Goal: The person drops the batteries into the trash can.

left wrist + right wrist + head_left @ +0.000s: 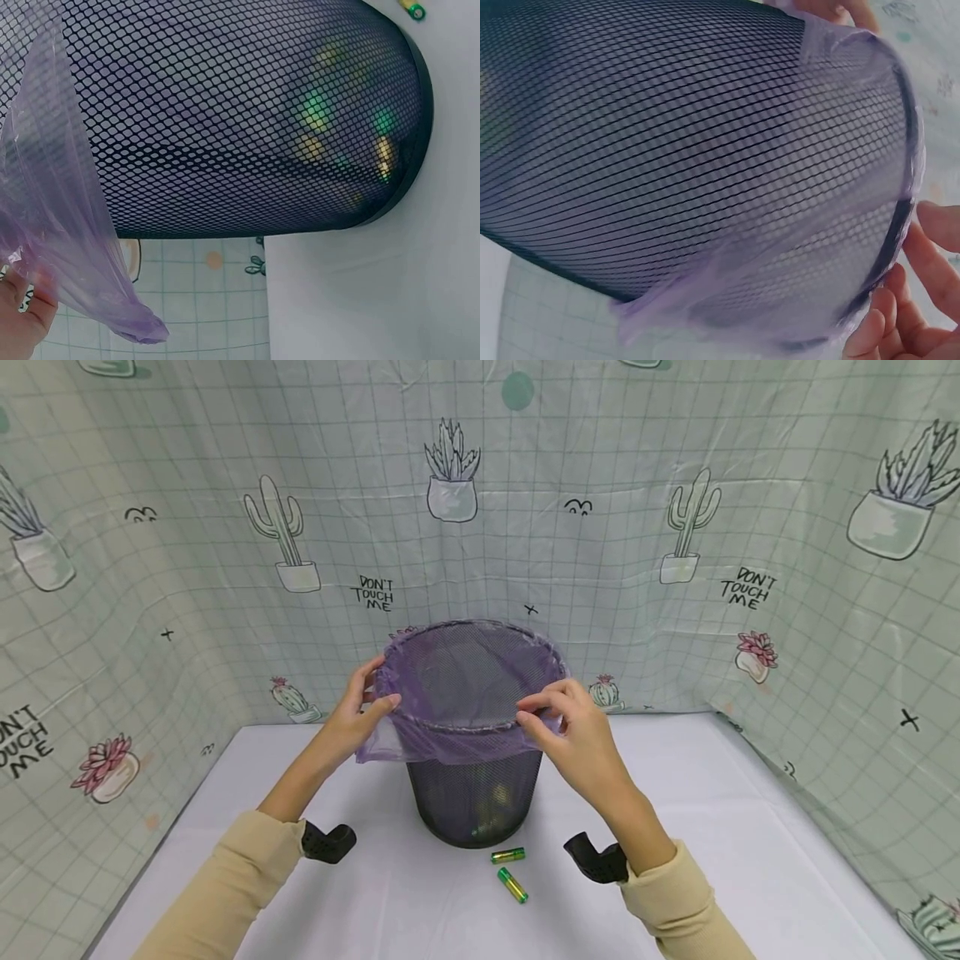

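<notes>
A black mesh trash bin (442,797) stands upright, lined with a thin purple garbage bag (457,746) whose edge is folded over the rim and hangs outside. On the left of the rim my left hand (354,717) holds the bag, thumb over the top and fingers outside, partly behind the film in the left wrist view. My right hand (583,737) pinches the bag at the front right of the rim. In the right wrist view a stretch of bare dark rim (894,238) shows near those fingers.
Two green-and-gold batteries (513,886) lie on the white tabletop (360,877) before the bin. Several blurred green and gold shapes (315,112) show through the mesh near the bin's bottom. A cactus-print cloth (525,552) encloses the table behind and at the sides.
</notes>
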{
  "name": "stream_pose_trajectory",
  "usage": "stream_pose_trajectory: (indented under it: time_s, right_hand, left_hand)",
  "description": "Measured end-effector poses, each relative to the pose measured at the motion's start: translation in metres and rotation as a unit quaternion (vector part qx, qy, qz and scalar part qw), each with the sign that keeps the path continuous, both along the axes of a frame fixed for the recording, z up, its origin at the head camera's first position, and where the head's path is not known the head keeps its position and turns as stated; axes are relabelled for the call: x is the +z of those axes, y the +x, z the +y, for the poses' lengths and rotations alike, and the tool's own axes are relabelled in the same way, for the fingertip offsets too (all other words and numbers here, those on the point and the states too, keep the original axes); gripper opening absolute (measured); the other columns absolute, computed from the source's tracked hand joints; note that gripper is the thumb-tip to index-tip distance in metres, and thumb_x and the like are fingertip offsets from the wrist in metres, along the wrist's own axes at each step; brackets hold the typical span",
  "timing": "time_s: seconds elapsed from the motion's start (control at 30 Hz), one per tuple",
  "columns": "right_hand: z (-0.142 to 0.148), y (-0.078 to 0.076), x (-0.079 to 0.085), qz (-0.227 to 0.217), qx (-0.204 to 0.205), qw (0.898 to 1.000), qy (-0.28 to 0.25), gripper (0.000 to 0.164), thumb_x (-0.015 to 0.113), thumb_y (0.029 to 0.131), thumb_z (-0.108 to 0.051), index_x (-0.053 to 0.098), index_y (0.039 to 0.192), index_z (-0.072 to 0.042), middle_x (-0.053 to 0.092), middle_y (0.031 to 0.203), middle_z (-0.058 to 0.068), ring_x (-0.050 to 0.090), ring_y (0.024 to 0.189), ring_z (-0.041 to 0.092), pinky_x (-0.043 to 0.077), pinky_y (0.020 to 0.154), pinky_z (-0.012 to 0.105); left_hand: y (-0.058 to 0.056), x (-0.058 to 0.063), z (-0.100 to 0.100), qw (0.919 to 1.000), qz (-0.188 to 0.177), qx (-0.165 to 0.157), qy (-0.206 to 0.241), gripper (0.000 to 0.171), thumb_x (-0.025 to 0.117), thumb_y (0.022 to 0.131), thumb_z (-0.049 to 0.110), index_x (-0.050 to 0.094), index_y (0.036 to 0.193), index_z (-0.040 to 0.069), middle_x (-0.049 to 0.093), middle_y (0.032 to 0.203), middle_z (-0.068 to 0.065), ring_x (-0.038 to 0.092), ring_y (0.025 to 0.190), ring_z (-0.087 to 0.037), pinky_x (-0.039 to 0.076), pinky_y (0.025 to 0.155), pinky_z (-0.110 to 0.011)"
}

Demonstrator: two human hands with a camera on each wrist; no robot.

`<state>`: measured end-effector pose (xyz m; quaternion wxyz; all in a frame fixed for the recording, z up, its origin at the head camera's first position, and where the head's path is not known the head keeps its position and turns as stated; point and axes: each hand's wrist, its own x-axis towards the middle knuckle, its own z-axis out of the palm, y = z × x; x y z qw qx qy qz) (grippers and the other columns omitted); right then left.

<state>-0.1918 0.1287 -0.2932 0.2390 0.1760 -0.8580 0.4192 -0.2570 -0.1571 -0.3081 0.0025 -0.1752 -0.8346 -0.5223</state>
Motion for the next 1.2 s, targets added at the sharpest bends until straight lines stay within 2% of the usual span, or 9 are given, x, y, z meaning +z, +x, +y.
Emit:
stream_pose_trajectory:
  time_s: [0.17, 0.37, 0.53, 0.83, 1.2]
  right_hand:
    - [0.010, 0.004, -0.015, -0.002, -0.026, 1.000, -0.018, 0.010, 0.066, 0.085, -0.014, 0.067, 0.092, -0.007, 0.056, 0.095, 0.005, 0.048, 0.079, 0.019, 0.041, 0.066, 0.023]
    - [0.017, 0.010, -0.043, -0.061, -0.034, 0.998, -0.007, 0.010, 0.067, 0.084, -0.016, 0.065, 0.090, -0.008, 0.058, 0.092, 0.004, 0.049, 0.080, 0.017, 0.042, 0.065, 0.022]
    - [0.020, 0.013, -0.070, -0.113, -0.017, 0.993, 0.019, 0.011, 0.068, 0.083, -0.016, 0.066, 0.091, -0.009, 0.059, 0.089, 0.002, 0.050, 0.079, 0.017, 0.042, 0.065, 0.023]
    - [0.021, 0.017, -0.113, -0.228, 0.015, 0.973, 0.042, 0.017, 0.069, 0.081, -0.018, 0.066, 0.095, -0.008, 0.059, 0.090, 0.002, 0.051, 0.082, 0.015, 0.042, 0.069, 0.026]
    - [0.021, 0.029, -0.149, -0.305, 0.063, 0.950, 0.020, 0.029, 0.072, 0.078, -0.020, 0.064, 0.099, -0.002, 0.059, 0.091, 0.008, 0.047, 0.079, 0.016, 0.039, 0.064, 0.024]
  left_hand:
    - [0.001, 0.000, 0.000, 1.0000, -0.006, 0.001, -0.001, 0.070, 0.046, 0.093, 0.028, 0.006, 0.150, 0.018, 0.007, 0.151, -0.023, 0.022, 0.132, -0.040, 0.028, 0.101, -0.059]
    - [0.000, 0.000, -0.001, 1.0000, -0.004, 0.000, 0.000, 0.070, 0.046, 0.093, 0.028, 0.006, 0.150, 0.017, 0.007, 0.151, -0.023, 0.022, 0.132, -0.041, 0.028, 0.102, -0.059]
    - [-0.001, -0.001, -0.001, 1.0000, -0.003, 0.002, -0.001, 0.070, 0.046, 0.092, 0.029, 0.006, 0.150, 0.017, 0.007, 0.151, -0.023, 0.022, 0.132, -0.041, 0.027, 0.102, -0.059]
    - [-0.002, -0.001, 0.000, 1.0000, -0.002, 0.002, 0.002, 0.070, 0.046, 0.092, 0.028, 0.007, 0.150, 0.017, 0.007, 0.151, -0.023, 0.022, 0.132, -0.041, 0.028, 0.102, -0.059]
    - [-0.002, -0.001, 0.000, 1.0000, -0.004, 0.002, 0.002, 0.071, 0.046, 0.092, 0.028, 0.006, 0.149, 0.017, 0.007, 0.151, -0.023, 0.023, 0.131, -0.041, 0.028, 0.101, -0.058]
